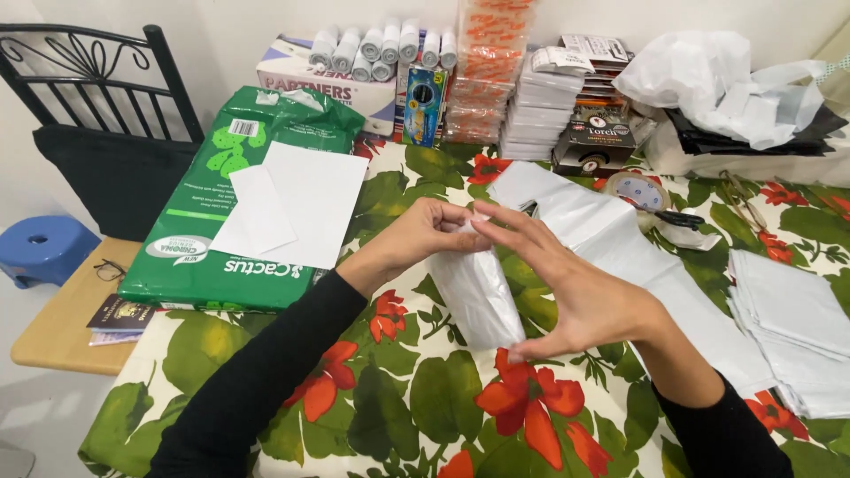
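My left hand [423, 235] and my right hand [567, 288] both grip a folded white plastic bag [475, 296] above the flowered tablecloth [416, 407]. The left fingers pinch its top end; the right thumb and fingers hold its top and lower edge. A larger white plastic bag [611, 239] lies spread out flat just behind my right hand. Both of my sleeves are black.
A green package [221, 208] with white paper sheets [297, 204] lies at left. Folded white bags [792, 323] are stacked at right. Tape roll [636, 190] and scissors [682, 219] sit behind. Boxes, paper rolls and packets line the back. A black chair [106, 115] and blue stool [40, 248] stand at left.
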